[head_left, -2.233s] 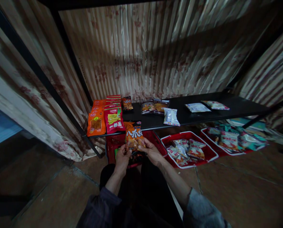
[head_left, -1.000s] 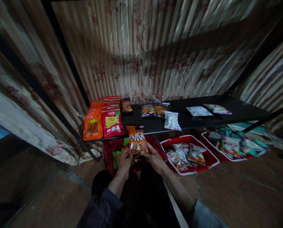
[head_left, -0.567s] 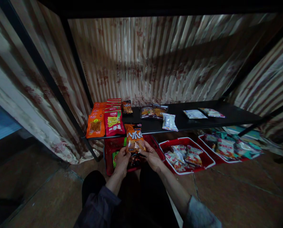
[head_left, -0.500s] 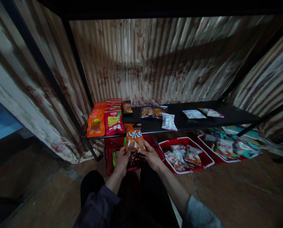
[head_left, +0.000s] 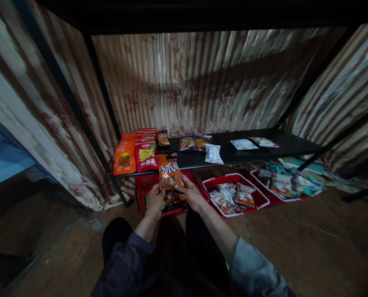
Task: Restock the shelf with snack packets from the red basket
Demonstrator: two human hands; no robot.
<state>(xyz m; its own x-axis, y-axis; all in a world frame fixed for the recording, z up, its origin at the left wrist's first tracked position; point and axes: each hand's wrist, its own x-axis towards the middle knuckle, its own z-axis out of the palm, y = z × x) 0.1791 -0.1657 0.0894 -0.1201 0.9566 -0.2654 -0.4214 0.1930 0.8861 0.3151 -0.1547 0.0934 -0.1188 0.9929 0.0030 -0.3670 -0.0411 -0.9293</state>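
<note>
Between my two hands is an orange-and-black snack bag (head_left: 169, 173), its printed front facing me, held above a red basket (head_left: 145, 185). My left hand (head_left: 155, 201) pinches its lower left corner, while my right hand (head_left: 192, 193) grips the lower right side. Inside that basket lie more dark and orange bags (head_left: 173, 200), partly hidden by my hands. Just behind, on the black shelf (head_left: 190, 161), stand rows of orange packets (head_left: 124, 159) and red packets (head_left: 146, 154). A similar orange-and-black bag (head_left: 162, 138) sits at the back beside the red row.
Farther right on the shelf lie dark-edged bags (head_left: 188, 142), a white packet (head_left: 214, 154) and two flat packets, one white (head_left: 243, 144). Two more red baskets with white rims (head_left: 262, 203) hold several snack bags on the floor. Black posts (head_left: 101, 78) and striped curtains (head_left: 184, 82) frame the shelf.
The bag in my hands has come slightly left and up, nearer the shelf's front edge, both hands still holding it. The whole view has shifted a little.
</note>
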